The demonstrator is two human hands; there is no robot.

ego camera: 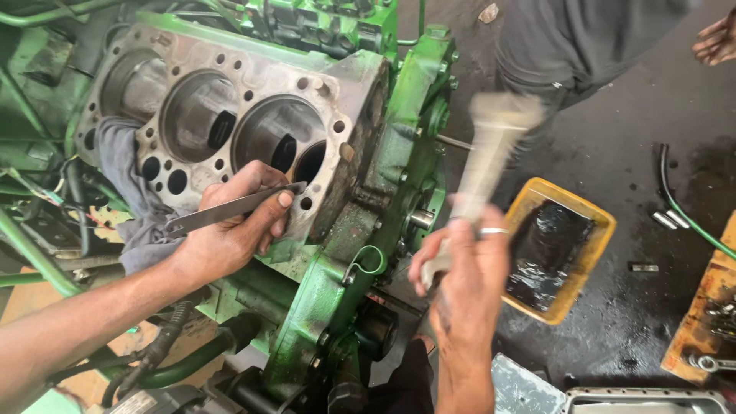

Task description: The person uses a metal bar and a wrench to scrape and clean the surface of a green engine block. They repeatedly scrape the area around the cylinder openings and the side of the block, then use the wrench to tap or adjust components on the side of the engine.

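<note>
- Flat metal blade (230, 210): a long, thin, dull-grey strip, lying nearly level with its far end tilted slightly upward; gripped in the left hand (230, 234), thumb along its lower edge and fingers curled over the top; its tip rests against the face of the engine block (253, 84) just below the nearest bore

- Engine block: green-painted casting with a bare, stained grey deck, tipped toward the camera; three large round bores in a row, ringed by small holes

- Pale metal tool (491, 153): a long shaft widening to a broad head (motion-blurred, so details cannot be told), held upright in the right hand (464, 268) beside the block's green end cover
</note>
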